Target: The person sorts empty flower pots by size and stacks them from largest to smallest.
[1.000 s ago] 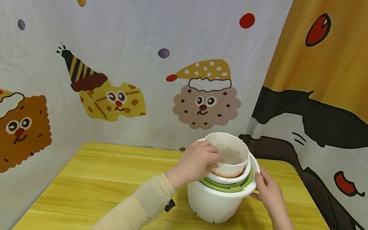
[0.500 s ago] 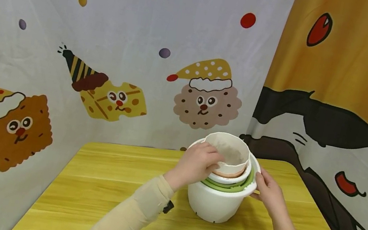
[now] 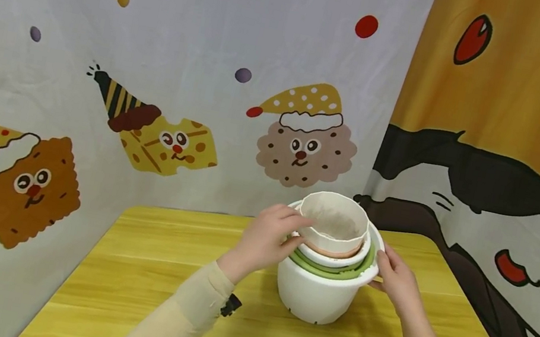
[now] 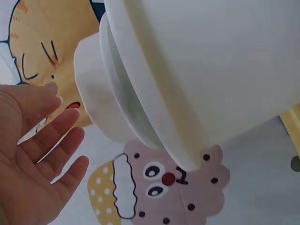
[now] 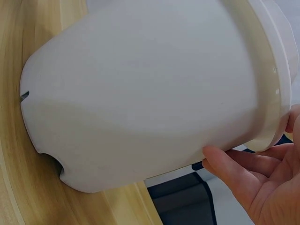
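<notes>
A large white flowerpot [image 3: 315,297] stands upright on the table, with several smaller pots nested inside. A green rim [image 3: 328,273] shows first, then a white one, then a peach-coloured one. On top sits a small white pot [image 3: 338,244] with a faceted rim and a smudged inside. Beside its left edge, my left hand [image 3: 262,245] hovers with loose, spread fingers; the left wrist view shows a gap between the fingers and the pots. My right hand [image 3: 399,280] holds the large pot's rim at the right; in the right wrist view its thumb and fingers meet around the rim.
The yellow wood-grain table [image 3: 158,281] carries the pots near its right side. A pale cartoon-print curtain [image 3: 191,28] hangs behind it, with an orange cat-print curtain [image 3: 511,90] at the right.
My left hand has let go of the small white pot's rim and drawn back left and slightly down, fingers loosening. The right hand keeps its hold; the pots stay in place.
</notes>
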Action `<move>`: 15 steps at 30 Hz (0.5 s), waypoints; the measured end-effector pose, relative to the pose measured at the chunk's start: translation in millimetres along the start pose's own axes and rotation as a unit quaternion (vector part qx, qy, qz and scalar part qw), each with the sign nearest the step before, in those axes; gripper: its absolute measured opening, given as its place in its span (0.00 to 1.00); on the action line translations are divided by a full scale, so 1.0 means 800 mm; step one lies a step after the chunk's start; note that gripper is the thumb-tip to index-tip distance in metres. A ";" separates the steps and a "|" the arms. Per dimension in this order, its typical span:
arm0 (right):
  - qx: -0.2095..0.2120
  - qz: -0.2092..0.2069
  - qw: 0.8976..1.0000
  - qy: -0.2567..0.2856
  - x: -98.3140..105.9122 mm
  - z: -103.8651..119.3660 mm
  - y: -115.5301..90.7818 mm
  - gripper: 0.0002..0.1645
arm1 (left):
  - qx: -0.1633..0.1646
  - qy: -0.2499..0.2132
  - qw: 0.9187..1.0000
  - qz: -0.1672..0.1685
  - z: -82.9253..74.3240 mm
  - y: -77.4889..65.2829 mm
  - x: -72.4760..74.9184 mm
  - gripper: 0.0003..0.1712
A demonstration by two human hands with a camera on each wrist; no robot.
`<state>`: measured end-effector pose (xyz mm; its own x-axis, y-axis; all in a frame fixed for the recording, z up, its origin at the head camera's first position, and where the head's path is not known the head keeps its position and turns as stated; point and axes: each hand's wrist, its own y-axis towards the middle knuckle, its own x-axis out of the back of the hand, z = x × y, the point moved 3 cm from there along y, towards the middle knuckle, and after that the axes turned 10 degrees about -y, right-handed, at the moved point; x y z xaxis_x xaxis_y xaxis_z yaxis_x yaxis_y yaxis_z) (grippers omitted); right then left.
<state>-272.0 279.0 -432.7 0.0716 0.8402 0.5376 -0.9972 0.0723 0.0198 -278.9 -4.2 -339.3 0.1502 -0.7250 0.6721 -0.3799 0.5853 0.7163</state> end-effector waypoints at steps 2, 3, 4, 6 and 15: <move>-0.001 0.001 1.000 0.000 0.000 0.001 -0.001 0.40 | 0.009 0.001 1.000 -0.005 0.003 -0.007 0.005 0.18; -0.002 0.001 1.000 0.000 0.000 0.001 -0.001 0.40 | 0.014 0.001 1.000 -0.007 0.004 -0.010 0.007 0.18; -0.002 0.001 1.000 -0.001 0.000 0.001 -0.001 0.40 | 0.019 -0.001 1.000 -0.009 0.006 -0.013 0.010 0.18; -0.003 0.003 1.000 -0.001 0.000 0.001 -0.001 0.40 | 0.030 -0.001 0.999 -0.014 0.008 -0.020 0.014 0.18; -0.001 0.002 1.000 -0.004 -0.001 -0.001 0.001 0.41 | 0.104 -0.010 0.994 -0.021 0.025 -0.058 0.030 0.19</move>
<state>-272.7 278.7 -433.7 0.0680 0.8357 0.5449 -0.9974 0.0707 0.0160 -276.1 -55.7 -360.2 0.1514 -0.7555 0.6374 -0.5551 0.4686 0.6872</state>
